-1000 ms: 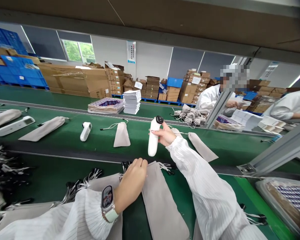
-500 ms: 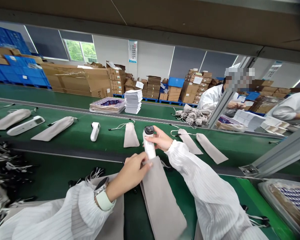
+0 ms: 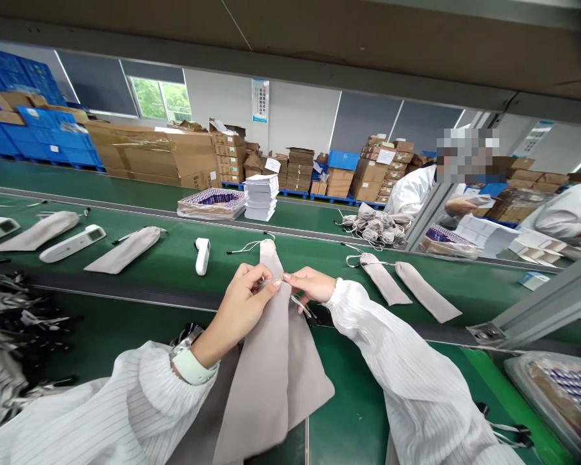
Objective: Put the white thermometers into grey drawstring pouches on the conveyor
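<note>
My left hand (image 3: 244,307) pinches the top edge of a grey drawstring pouch (image 3: 259,381). My right hand (image 3: 312,284) has its fingers closed at the same mouth, on the right side, with the white cord and dark cord stopper hanging below them. The pouch slants down toward me. A second grey fabric panel (image 3: 307,368) shows behind it on the right; I cannot tell whether it is a separate pouch. Just beyond my hands, a grey pouch (image 3: 270,255) lies on the green conveyor belt (image 3: 314,250). Left of it stands a small white handheld device (image 3: 202,256).
More white devices (image 3: 72,244) and filled pouches (image 3: 123,250) lie along the belt at left; two pouches (image 3: 428,290) lie at right. Loose pouches with cords (image 3: 10,349) are heaped at near left. A metal post (image 3: 537,303) rises at right. Two people in white work beyond.
The white device in my right hand has gone out of sight at the pouch mouth. Both hands now meet at the pouch's top. The belt items have shifted right, and a small box appears at far right.
</note>
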The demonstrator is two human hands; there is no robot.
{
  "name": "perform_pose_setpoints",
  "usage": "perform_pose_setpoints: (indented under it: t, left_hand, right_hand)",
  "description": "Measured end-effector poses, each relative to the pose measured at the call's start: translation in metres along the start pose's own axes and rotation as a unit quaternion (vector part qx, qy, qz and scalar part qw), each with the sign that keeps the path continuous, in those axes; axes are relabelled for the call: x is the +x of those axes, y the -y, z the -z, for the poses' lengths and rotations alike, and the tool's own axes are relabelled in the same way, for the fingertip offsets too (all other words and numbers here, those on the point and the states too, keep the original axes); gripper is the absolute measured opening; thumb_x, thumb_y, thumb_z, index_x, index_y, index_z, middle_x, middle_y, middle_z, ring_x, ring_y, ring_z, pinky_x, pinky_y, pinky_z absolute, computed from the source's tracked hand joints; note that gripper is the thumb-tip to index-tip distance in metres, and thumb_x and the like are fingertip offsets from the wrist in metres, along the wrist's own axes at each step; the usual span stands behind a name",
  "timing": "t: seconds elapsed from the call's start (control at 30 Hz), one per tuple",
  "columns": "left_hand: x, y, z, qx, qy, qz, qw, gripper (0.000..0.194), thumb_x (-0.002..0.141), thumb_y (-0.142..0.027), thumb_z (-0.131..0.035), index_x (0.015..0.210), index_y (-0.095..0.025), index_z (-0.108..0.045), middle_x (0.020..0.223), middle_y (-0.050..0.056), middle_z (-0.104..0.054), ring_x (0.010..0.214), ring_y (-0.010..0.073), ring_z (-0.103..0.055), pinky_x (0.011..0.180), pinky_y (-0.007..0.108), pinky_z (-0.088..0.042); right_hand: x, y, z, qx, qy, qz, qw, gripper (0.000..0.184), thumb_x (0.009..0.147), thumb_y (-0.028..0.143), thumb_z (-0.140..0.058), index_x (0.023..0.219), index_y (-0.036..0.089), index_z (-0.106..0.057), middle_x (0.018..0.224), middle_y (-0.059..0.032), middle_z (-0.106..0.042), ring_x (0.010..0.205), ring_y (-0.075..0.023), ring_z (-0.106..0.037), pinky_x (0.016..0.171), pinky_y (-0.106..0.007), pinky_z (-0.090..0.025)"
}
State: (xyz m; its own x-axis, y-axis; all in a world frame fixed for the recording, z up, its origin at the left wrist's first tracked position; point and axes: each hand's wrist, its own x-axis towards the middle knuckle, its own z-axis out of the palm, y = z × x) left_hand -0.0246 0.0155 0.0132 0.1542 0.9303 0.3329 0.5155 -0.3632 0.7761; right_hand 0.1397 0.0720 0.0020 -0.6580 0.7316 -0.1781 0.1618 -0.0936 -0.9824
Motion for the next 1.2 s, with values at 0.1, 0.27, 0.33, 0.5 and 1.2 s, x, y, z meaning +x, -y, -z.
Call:
perform_pose_setpoints:
  t: [0.1,0.27,0.33,0.5,1.2]
  left_hand:
    - [0.004,0.006,0.002,0.017,0.005,0.013,1.0,0.023,0.079,-0.038,-0.043,0.07,-0.019,-0.05,0.073,-0.002,-0.038,0.07,0.0133,-0.043,0.061,0.023,-0.035]
    - [0.003,-0.005,0.016,0.006,0.106,0.108,0.988,0.026,0.078,-0.044,-0.042,0.077,-0.02,-0.048,0.061,-0.004,-0.041,0.049,0.0099,-0.038,0.045,0.02,-0.029]
    - [-0.004,-0.022,0.024,-0.057,0.195,0.173,0.964,0.029,0.077,-0.046,-0.043,0.067,-0.019,-0.045,0.05,-0.007,-0.03,0.039,0.0069,-0.024,0.038,0.018,-0.018]
    - [-0.019,-0.053,0.032,-0.241,0.217,0.156,0.933,0.03,0.08,-0.043,-0.042,0.061,-0.019,-0.045,0.046,-0.008,-0.016,0.039,0.0057,-0.009,0.035,0.018,-0.01]
    - [-0.071,-0.018,-0.039,0.162,0.42,-0.153,0.88,0.043,0.078,-0.036,-0.053,0.119,-0.027,-0.046,0.133,0.006,-0.037,0.122,0.0287,-0.03,0.098,0.042,-0.028]
  right_hand:
    - [-0.001,0.003,-0.004,-0.009,-0.005,0.013,1.0,0.054,0.068,0.063,-0.044,0.075,0.012,-0.061,0.064,-0.0046,-0.057,0.045,-0.0073,-0.046,0.031,-0.016,-0.029]
    - [-0.006,0.008,0.015,-0.177,-0.333,0.132,0.917,0.048,0.076,0.057,-0.035,0.072,0.016,-0.06,0.053,-0.0001,-0.054,0.038,-0.0053,-0.039,0.042,-0.019,-0.034]
    - [-0.01,0.008,0.035,-0.257,-0.454,0.169,0.836,0.042,0.076,0.053,-0.039,0.064,0.017,-0.057,0.048,0.0012,-0.051,0.046,-0.008,-0.045,0.054,-0.02,-0.039]
    - [-0.018,0.009,0.051,-0.196,-0.436,0.127,0.869,0.041,0.077,0.052,-0.036,0.069,0.016,-0.056,0.046,0.0017,-0.05,0.04,-0.0071,-0.039,0.047,-0.02,-0.037]
    - [-0.023,-0.034,0.104,-0.392,-0.46,-0.242,0.759,0.061,0.058,0.024,-0.065,0.114,0.012,-0.045,0.101,-0.0188,-0.055,0.097,-0.0324,-0.052,0.078,-0.042,-0.038]
